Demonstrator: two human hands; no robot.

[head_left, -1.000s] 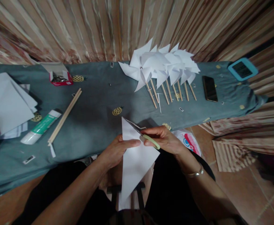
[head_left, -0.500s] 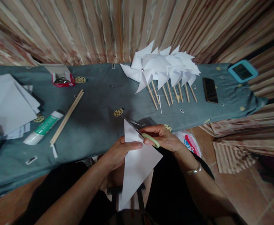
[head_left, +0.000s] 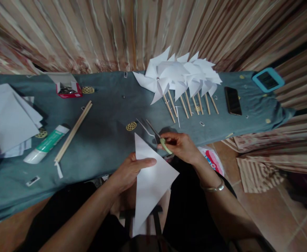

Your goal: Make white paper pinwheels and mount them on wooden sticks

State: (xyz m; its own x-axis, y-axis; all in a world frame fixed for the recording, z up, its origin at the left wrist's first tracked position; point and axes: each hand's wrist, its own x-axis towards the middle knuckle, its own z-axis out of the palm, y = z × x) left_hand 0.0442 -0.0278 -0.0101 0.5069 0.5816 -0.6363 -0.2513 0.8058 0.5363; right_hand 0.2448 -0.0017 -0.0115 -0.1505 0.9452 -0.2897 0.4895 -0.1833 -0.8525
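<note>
My left hand (head_left: 128, 171) is closed on a folded, triangular sheet of white paper (head_left: 150, 185), its thumb lying on top and the other fingers hidden beneath. The paper is held over my lap, one point toward the table. In my right hand (head_left: 181, 145) is a pair of scissors (head_left: 164, 141) with light green handles, its blades spread and pointing away to the left. The scissors are just beyond the paper's upper right edge. Several white paper pinwheels (head_left: 179, 75) on wooden sticks lie overlapping farther back on the table.
On the blue-grey tablecloth (head_left: 103, 140) are a glue tube (head_left: 47, 143), wooden sticks (head_left: 73, 133), a red box of small metal pieces (head_left: 69, 90) and stacked white paper (head_left: 8, 115). A phone (head_left: 232, 100) and a blue-framed device (head_left: 269, 79) lie right. A curtain (head_left: 103, 35) hangs behind.
The scissors have moved off the paper, up and to the right, and their blades have spread apart. The left hand still holds the paper in nearly the same place.
</note>
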